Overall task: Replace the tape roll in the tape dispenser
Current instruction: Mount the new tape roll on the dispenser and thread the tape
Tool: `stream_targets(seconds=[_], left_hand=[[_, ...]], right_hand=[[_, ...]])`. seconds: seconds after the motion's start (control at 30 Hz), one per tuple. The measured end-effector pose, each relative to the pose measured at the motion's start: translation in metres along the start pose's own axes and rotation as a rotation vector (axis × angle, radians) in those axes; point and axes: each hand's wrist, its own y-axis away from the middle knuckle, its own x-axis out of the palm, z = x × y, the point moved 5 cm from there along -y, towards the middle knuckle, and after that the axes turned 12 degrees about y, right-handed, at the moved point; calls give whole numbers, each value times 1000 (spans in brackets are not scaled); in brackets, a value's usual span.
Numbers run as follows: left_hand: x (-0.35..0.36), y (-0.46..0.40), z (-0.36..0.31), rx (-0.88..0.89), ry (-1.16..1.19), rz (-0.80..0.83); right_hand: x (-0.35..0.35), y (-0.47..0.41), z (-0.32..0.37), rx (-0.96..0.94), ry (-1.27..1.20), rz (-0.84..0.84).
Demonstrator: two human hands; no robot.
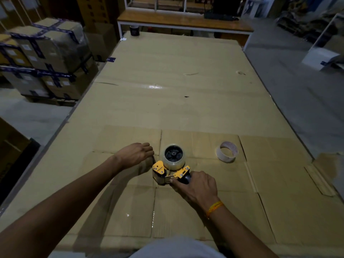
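Note:
A yellow and black tape dispenser (160, 169) lies on its side on the cardboard-covered table (167, 101). A full clear tape roll (174, 157) sits on its black hub. My right hand (195, 185) grips the dispenser's black handle, with the index finger stretched to the metal part at the front. My left hand (136, 153) is just left of the dispenser, fingers curled down; what they pinch is hidden, possibly the clear tape end. A nearly used-up tape roll (227, 151) lies flat on the cardboard to the right, apart from both hands.
A dark tape roll (134, 30) stands at the table's far left corner. Stacked taped cartons (44, 58) sit on the floor to the left. A wooden bench (184, 23) stands beyond the table. A cardboard strip (319, 181) lies near the right edge.

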Motion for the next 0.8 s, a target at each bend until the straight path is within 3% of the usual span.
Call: stream_targets(seconds=[0.2,0.33,0.43,0.57,0.8], left_hand=[[0,6,7,-111,2,-10],[8,16,12,-348,155,-62],[15,27,15,-580,346,-196],[26,34,7,-757,496,-385],[32,31,-29,-767,462,-450]], right_hand=[[9,-4,-1,18,-8,61],[16,-5,-1,-41,-173,142],[19,-5,-2,-62,-310,210],[29,1,2,41,-630,328],[29,7,17,-59,-600,328]])
